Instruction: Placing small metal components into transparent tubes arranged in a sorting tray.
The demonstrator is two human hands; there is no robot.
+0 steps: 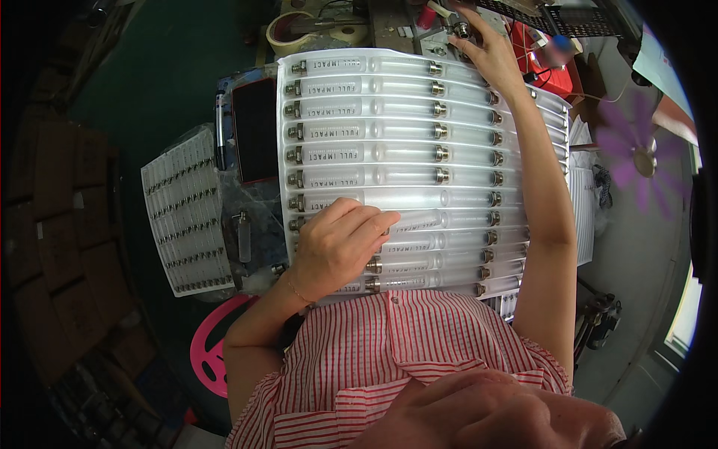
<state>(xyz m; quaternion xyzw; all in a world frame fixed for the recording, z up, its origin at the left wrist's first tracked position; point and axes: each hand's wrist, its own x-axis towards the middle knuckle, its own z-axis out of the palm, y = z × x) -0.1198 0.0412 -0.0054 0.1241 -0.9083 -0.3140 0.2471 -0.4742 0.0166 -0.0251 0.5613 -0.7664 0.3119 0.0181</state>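
Note:
A white tray [401, 197] lies before me, its long grooves filled with rows of clear tubes with metal end fittings and printed lettering. My left hand [342, 241] rests over the tray's lower left part. Its fingers curl around the left end of a slightly tilted clear tube [418, 221]; the thumb is hidden. At the far side, beyond the tray's top edge, my right hand [488, 50] reaches to a metal bench fixture [435, 42]. Thumb and forefinger are spread on either side of a shiny metal fitting [461, 29]; the other fingers are mostly hidden.
Left of the tray lie a dark phone [254, 129], a marker pen [220, 132] and a loose tube [244, 238]. A second tube tray [188, 216] is farther left. Tape rolls [286, 35] stand behind. A red box [555, 73] with cables and a purple flower-shaped object [644, 160] are at right.

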